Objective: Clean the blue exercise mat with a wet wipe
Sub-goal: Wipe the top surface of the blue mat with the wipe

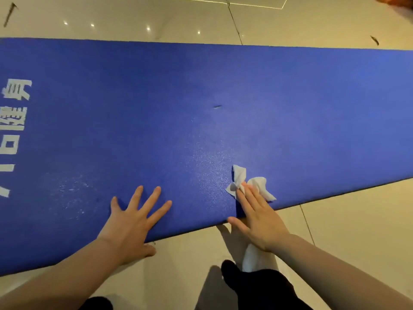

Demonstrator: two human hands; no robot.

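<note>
The long blue foam exercise mat (223, 97) lies flat on the beige tiled floor (357, 231), its long axis running left to right. The left hand (131, 222) presses flat, fingers spread, on the near edge. The right hand (257, 218), fingers straight, pins the crumpled white wet wipe (257, 183) just inside that edge; unwiped mat stretches away beyond it.

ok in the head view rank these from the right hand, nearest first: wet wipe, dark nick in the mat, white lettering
1. wet wipe, under the right hand fingers
2. dark nick, mid-mat, farther up
3. white lettering, far left end of the mat
</note>
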